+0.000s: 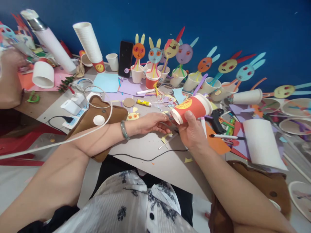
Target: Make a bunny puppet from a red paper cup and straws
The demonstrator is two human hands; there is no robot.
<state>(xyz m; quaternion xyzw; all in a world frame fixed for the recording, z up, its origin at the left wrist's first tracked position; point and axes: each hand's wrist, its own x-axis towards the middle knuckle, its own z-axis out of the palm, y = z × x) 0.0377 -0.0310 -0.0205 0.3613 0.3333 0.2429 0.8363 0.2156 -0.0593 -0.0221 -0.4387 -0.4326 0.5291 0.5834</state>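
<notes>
A red paper cup [194, 107] with a yellow round print and a white rim lies on its side in the air, gripped by my right hand [194, 131]. The thumb presses on its red wall. My left hand [154, 123] is close to the cup's left end, palm turned inward, with its thumb and loosely bent fingers apart. Something small and dark lies between those fingertips and the cup, too unclear to name. Below the hands are yellow paper scraps [166, 139] and a thin white stick [167, 143]. An orange-eyed yellow paper face [133, 116] lies beside my left wrist.
Paper cups with rabbit-faced figures [139, 51] line the blue wall. Left are stacked cups [88, 42], a phone [125, 58], a power strip [75, 118] and a loose white cable [110, 119]. Right lie a black glue gun [218, 121], a marker [227, 137] and a white roll [261, 142]. Another person's arm [9, 77] shows far left.
</notes>
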